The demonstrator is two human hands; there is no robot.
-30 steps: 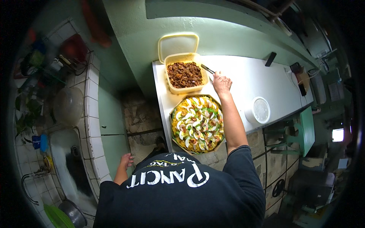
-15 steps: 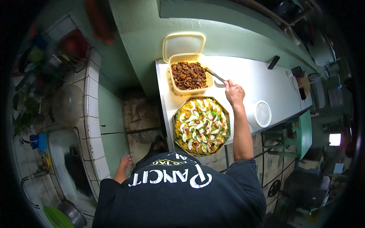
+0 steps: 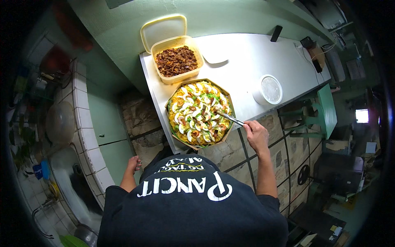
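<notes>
My right hand (image 3: 256,135) is closed around the handle of a slim metal utensil (image 3: 235,120). Its far end touches the top of a noodle dish (image 3: 193,117) in an octagonal tray with a gold-brown rim (image 3: 231,101). Sliced boiled egg, green bits, shrimp-like pieces and brown bits cover the noodles. My left hand (image 3: 133,164) hangs low beside my body, away from the table, fingers curled and nothing visible in them. Behind the tray, a yellowish plastic tub (image 3: 181,77) holds dark brown chopped bits (image 3: 177,61).
The tub's lid (image 3: 163,33) leans against the green wall. A white lid-like piece (image 3: 216,55) and a round white container (image 3: 268,89) stand on the white table (image 3: 247,53). A tiled counter with a sink (image 3: 70,173) runs along the left; a green stool (image 3: 325,111) is at the right.
My right hand has moved from the tub of brown bits toward me, bringing the utensil's end over the noodle dish. The view has shifted, so the table sits further up and left.
</notes>
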